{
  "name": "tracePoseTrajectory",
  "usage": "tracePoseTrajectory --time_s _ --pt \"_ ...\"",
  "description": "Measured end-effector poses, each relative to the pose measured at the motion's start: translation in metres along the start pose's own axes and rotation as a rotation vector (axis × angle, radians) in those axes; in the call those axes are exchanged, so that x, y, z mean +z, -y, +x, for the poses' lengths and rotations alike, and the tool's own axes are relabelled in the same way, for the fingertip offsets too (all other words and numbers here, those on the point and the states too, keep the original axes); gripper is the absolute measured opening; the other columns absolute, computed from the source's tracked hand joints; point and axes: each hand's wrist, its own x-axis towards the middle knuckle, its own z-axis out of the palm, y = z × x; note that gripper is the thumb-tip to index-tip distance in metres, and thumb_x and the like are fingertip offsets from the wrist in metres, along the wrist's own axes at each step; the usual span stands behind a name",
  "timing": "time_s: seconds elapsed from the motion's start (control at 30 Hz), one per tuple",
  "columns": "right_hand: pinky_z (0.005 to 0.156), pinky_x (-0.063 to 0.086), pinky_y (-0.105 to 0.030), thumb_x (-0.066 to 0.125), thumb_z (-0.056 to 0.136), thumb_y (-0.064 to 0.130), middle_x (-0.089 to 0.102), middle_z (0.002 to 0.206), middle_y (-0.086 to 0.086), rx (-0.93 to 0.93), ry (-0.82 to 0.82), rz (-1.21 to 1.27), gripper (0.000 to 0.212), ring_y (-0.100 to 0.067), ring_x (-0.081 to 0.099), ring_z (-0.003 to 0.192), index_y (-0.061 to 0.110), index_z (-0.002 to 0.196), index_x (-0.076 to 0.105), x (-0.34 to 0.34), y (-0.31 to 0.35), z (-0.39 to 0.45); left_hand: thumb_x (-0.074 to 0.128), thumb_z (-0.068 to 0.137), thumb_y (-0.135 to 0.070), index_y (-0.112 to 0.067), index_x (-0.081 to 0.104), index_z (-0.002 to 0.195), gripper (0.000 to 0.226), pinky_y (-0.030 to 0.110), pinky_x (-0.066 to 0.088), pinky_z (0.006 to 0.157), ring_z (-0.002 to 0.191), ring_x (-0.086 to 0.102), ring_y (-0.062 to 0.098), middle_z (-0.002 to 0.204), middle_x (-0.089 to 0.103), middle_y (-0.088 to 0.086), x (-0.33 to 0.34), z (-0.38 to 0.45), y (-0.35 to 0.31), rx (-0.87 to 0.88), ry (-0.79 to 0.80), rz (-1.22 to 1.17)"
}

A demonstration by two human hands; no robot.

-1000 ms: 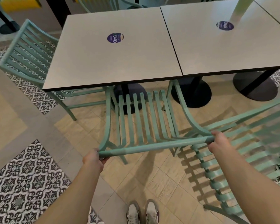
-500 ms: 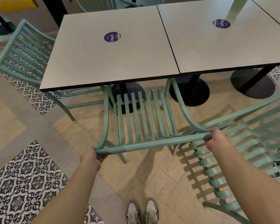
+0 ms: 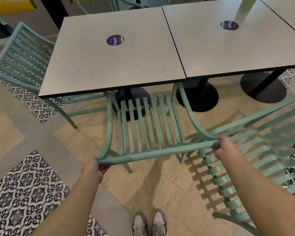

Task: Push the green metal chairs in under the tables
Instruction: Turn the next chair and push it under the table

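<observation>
Chair (image 3: 143, 126) stands before the left table (image 3: 109, 65) (seat front just under its edge), its top rail gripped by curled fingers of left hand (image 3: 92, 169) and right hand (image 3: 224, 147).

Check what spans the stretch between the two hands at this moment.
In the head view, the top rail of the green chair's backrest runs unbroken from the left hand to the right hand; each grips one end, nothing else between.
</observation>
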Motion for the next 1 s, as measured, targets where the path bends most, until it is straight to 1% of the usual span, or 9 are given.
tracePoseTrajectory --time_s 0.1,0.27,0.4,0.53,0.6,0.73,0.83,0.93,1.0 --pt "0.082 0.058 -0.040 0.070 0.084 0.015 0.061 0.106 -0.010 0.014 -0.005 0.005 0.037 -0.024 0.065 0.089 0.011 0.118 0.056 0.000 0.001 -0.002 0.054 0.097 -0.011 0.003 0.043 0.134 0.041 0.042 0.054 0.066 0.103 0.061 0.037 0.125 0.055 0.026 -0.001 -0.001 0.001 0.003 0.015 0.001" --pt "0.083 0.058 -0.041 0.069 0.086 0.015 0.061 0.106 -0.010 0.003 -0.001 -0.041 0.036 -0.024 0.065 0.088 0.010 0.119 0.056 0.001 0.004 -0.001 0.054 0.097 -0.012 0.003 0.042 0.134 0.041 0.042 0.054 0.068 0.100 0.062 0.036 0.125 0.055 0.026 -0.002 -0.002 0.002 0.006 0.036 0.002" --pt "0.084 0.057 -0.041 0.065 0.089 0.014 0.061 0.109 -0.010 -0.007 -0.015 -0.065 0.035 -0.024 0.065 0.090 0.010 0.122 0.055 0.003 0.006 -0.001 0.054 0.097 -0.012 0.001 0.043 0.132 0.039 0.046 0.056 0.078 0.106 0.062 0.036 0.123 0.056 0.025 -0.001 -0.005 0.002 -0.013 0.030 0.010" --pt "0.087 0.056 -0.040 0.065 0.089 0.014 0.061 0.109 -0.009 -0.018 -0.038 -0.088 0.033 -0.023 0.063 0.090 0.010 0.120 0.055 0.005 0.006 -0.002 0.055 0.097 -0.013 0.000 0.044 0.132 0.039 0.044 0.055 0.065 0.102 0.063 0.037 0.124 0.057 0.025 -0.003 -0.005 0.001 -0.015 0.040 0.022" --pt "0.087 0.056 -0.040 0.064 0.089 0.014 0.060 0.107 -0.009 -0.014 -0.047 -0.088 0.031 -0.023 0.063 0.091 0.010 0.118 0.055 0.005 0.006 -0.002 0.055 0.097 -0.013 0.001 0.044 0.131 0.039 0.044 0.055 0.063 0.098 0.063 0.037 0.123 0.057 0.026 -0.003 -0.004 0.001 -0.012 0.042 0.021" --pt "0.086 0.056 -0.041 0.064 0.090 0.014 0.060 0.105 -0.008 -0.011 -0.038 -0.095 0.024 -0.023 0.064 0.090 0.011 0.111 0.054 0.005 0.008 -0.001 0.054 0.098 -0.013 0.003 0.043 0.132 0.040 0.044 0.055 0.071 0.097 0.061 0.037 0.123 0.055 0.026 -0.003 -0.003 0.002 -0.013 0.071 0.014" --pt "0.085 0.057 -0.040 0.065 0.089 0.015 0.061 0.103 -0.008 -0.005 -0.036 -0.093 0.021 -0.022 0.064 0.087 0.012 0.106 0.054 0.004 0.009 0.001 0.052 0.098 -0.014 0.004 0.041 0.135 0.042 0.045 0.054 0.071 0.098 0.061 0.038 0.126 0.054 0.027 -0.004 -0.001 0.003 -0.016 0.098 0.022" --pt "0.085 0.057 -0.041 0.066 0.088 0.015 0.061 0.106 -0.009 -0.014 -0.033 -0.096 0.023 -0.023 0.064 0.087 0.012 0.108 0.054 0.003 0.009 0.006 0.051 0.099 -0.015 0.004 0.040 0.134 0.041 0.047 0.054 0.079 0.105 0.061 0.039 0.123 0.055 0.027 -0.005 -0.006 0.003 -0.029 0.118 0.045" --pt "0.085 0.057 -0.041 0.066 0.088 0.016 0.061 0.107 -0.010 -0.018 -0.017 -0.100 0.024 -0.024 0.064 0.088 0.011 0.108 0.054 0.002 0.010 0.008 0.052 0.099 -0.016 0.001 0.041 0.133 0.040 0.047 0.054 0.078 0.105 0.062 0.037 0.120 0.056 0.026 -0.006 -0.004 0.002 -0.028 0.114 0.083"
